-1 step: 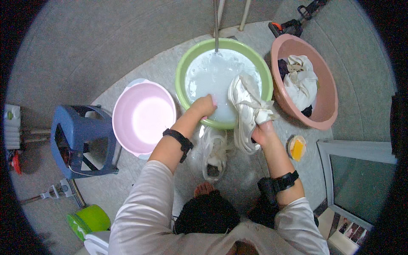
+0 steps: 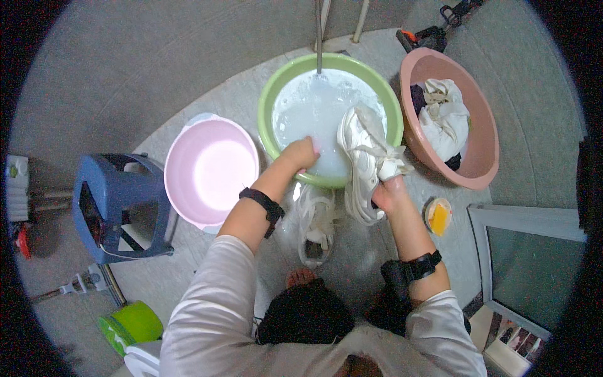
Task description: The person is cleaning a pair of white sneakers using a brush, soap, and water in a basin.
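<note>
A green basin [image 2: 267, 119] of cloudy, sudsy water stands in front of me. My left hand [image 2: 299, 155] is closed over its near rim, fingertips at the water. A bit of pink shows by the fingers, but what they hold is hidden. In my right hand [image 2: 392, 196] is a white sneaker [image 2: 359, 164], its toe over the water and its laces hanging loose at the side. My fingers are partly hidden behind the shoe's heel end. A second white sneaker [image 2: 316, 223] lies on the wet floor below the basin, between my forearms.
Left of the green basin stands a pink basin [image 2: 211, 169], then a blue stool [image 2: 122, 204]. To the right, a salmon basin [image 2: 483, 144] holds white and dark clothes [image 2: 446, 125]. A small dish with a yellow block [image 2: 439, 218] sits near my right forearm. A hose [image 2: 319, 38] reaches into the water.
</note>
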`<action>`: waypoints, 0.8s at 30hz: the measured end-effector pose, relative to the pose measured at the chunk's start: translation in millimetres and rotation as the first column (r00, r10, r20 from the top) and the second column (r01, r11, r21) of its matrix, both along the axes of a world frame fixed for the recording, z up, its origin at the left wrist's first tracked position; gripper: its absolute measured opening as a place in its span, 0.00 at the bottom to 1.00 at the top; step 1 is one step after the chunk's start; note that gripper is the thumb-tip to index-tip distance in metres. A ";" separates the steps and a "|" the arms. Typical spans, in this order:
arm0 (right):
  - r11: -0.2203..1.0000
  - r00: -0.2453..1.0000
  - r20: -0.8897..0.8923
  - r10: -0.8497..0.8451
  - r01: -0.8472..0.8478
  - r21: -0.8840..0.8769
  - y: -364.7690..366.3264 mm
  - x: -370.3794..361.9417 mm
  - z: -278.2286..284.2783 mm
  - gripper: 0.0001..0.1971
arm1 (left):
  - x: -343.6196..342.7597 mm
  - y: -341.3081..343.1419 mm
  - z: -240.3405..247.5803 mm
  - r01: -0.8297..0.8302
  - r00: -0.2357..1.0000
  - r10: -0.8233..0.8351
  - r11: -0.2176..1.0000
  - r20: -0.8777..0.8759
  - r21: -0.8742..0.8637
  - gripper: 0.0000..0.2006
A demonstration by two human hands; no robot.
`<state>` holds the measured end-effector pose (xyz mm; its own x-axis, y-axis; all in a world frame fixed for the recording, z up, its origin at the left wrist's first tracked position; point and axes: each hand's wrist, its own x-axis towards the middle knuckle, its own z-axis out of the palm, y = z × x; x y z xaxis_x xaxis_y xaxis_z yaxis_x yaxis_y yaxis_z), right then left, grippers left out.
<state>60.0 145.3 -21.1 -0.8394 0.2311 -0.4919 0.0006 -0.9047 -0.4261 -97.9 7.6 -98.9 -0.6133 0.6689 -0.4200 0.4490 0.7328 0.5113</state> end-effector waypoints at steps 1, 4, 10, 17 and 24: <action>1.000 1.000 0.014 0.002 -0.002 0.002 2.2 0.5 -1.9 0.17 | -1.7 0.0 -1.1 -0.002 1.000 0.002 1.000 0.014 0.002 0.19; 0.998 0.999 -0.028 -0.037 0.036 -0.051 3.6 1.9 -1.8 0.17 | -4.7 -0.5 -4.4 0.014 1.000 -0.014 1.000 -0.014 0.021 0.21; 0.998 0.999 -0.016 -0.045 0.044 -0.054 6.3 3.5 -3.8 0.18 | -6.1 -0.8 -5.1 0.013 1.000 -0.013 1.000 0.021 -0.009 0.20; 0.996 0.999 -0.028 -0.020 0.018 -0.085 6.9 6.9 -4.0 0.18 | -5.8 -0.2 -10.2 -0.029 0.999 0.029 0.999 -0.014 0.028 0.20; 0.992 0.996 -0.089 -0.008 -0.004 -0.126 14.0 9.6 -15.4 0.17 | -10.0 5.5 -3.4 0.003 0.996 0.001 0.999 0.088 -0.046 0.17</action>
<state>69.6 159.3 -36.5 -0.8809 0.1736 -0.4403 -0.0340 -0.9511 -0.3070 -108.0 13.1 -102.4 -0.5718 0.6485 -0.5025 0.4048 0.7558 0.5147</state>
